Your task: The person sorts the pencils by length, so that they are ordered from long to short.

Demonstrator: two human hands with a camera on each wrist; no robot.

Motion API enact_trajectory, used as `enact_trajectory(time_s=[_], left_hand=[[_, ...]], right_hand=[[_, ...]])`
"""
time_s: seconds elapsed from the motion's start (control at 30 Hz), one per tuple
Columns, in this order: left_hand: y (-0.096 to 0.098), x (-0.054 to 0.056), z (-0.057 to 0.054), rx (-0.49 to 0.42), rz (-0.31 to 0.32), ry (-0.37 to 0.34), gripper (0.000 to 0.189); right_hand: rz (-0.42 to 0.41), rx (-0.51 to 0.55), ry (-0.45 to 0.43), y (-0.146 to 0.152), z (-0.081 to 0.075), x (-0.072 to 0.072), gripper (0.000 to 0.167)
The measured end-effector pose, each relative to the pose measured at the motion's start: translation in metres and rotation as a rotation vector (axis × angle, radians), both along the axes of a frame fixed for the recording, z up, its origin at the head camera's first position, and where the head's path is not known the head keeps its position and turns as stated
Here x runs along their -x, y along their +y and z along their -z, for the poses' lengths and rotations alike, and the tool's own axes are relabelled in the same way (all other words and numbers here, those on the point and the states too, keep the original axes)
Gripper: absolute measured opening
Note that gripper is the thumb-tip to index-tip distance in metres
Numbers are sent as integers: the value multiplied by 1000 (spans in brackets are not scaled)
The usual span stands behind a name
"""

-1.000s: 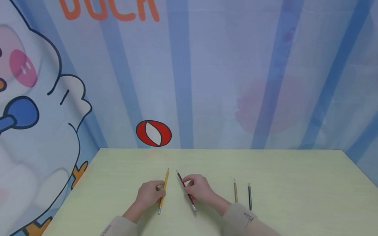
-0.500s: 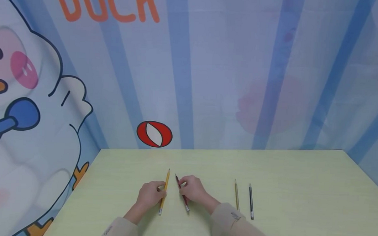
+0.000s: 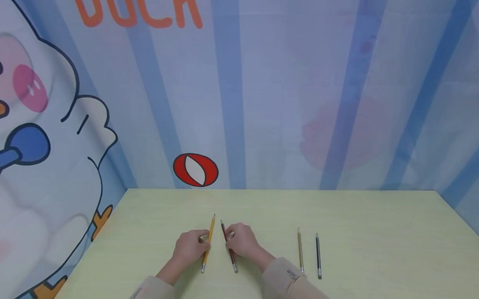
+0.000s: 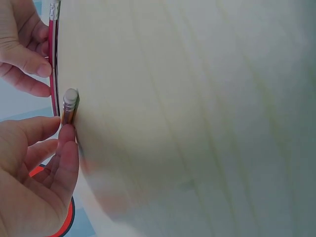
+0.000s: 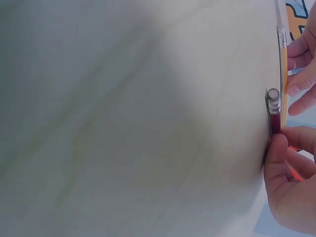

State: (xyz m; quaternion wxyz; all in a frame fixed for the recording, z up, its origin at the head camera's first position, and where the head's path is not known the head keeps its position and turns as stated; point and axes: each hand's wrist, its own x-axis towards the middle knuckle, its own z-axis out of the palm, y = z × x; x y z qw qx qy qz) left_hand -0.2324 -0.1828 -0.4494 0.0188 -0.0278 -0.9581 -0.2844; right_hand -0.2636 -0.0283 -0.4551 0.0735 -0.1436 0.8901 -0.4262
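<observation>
Between thumb and fingers, my left hand (image 3: 190,246) pinches a yellow pencil (image 3: 212,227) whose white eraser end points toward me. To its right, my right hand (image 3: 243,241) pinches a dark red pencil (image 3: 233,260), slightly slanted, its tip leaning toward the yellow one. The two pencils lie close together at the table's middle, with a narrow gap between them. In the left wrist view, the left fingers hold the yellow pencil (image 4: 67,114) near its eraser end. The right wrist view has the red pencil (image 5: 275,121) between the right thumb and fingers.
Two more pencils, a gold one (image 3: 300,250) and a dark one (image 3: 318,256), lie on the pale yellow table (image 3: 381,229) at right, near the right sleeve (image 3: 285,283). Behind the table hangs a blue striped backdrop (image 3: 274,101) with cartoon prints.
My right hand has moved left with the red pencil, bringing it nearer the yellow one and straighter. The left hand stays put. More of the gold and dark pencils shows from behind the right sleeve.
</observation>
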Motion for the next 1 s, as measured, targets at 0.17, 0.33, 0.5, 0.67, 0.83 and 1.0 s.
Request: enact_trajectory(time_s=[0.17,0.33,0.5,0.67,0.83,1.0], left_hand=[[1,0,0,4,-14,-15,37],[2,1,0,4,-35,-44,39],[2,2,2,1,-49,-60,41],[1,2,3,-5,-42,-55,42],[1,1,1,-20,-30,-44,42],[1,-1,-1,-20,-14,-20,40]], right_hand=[[-26,9,-50,4,-2,-1,30],[-47,41,-139,7,-4,-7,39],[-39,115,-184,4,0,-10,43],[11,177,-226,-3,1,-13,47],[65,201,-256,-11,1,-13,48],[99,209,-261,-16,3,-12,48]])
